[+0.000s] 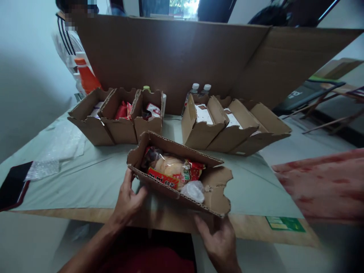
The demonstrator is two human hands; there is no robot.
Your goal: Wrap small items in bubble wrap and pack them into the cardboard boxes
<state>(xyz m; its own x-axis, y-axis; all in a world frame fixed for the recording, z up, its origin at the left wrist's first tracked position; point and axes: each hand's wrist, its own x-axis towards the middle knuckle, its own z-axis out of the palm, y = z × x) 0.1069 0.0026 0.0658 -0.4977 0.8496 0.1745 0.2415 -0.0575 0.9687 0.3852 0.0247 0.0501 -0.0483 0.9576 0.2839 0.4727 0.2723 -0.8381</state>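
Note:
An open cardboard box [216, 189] is held just above the near table edge. My left hand [127, 201] grips its left corner, and my right hand [218, 242] holds it from beneath at the right. Inside lie a red-and-yellow snack packet [170, 170] and a small clear bag [193, 190]. The box tilts slightly, with its right end lower.
Three open boxes [113, 117] stand at the back left and three more [227, 125] at the back right, with bottles [199, 89] behind. A tall cardboard sheet [170, 57] walls the rear. Bubble wrap [42, 168], a dark tablet [13, 185], an orange bottle [87, 77] and a person's striped sleeve [64, 34] are at the left.

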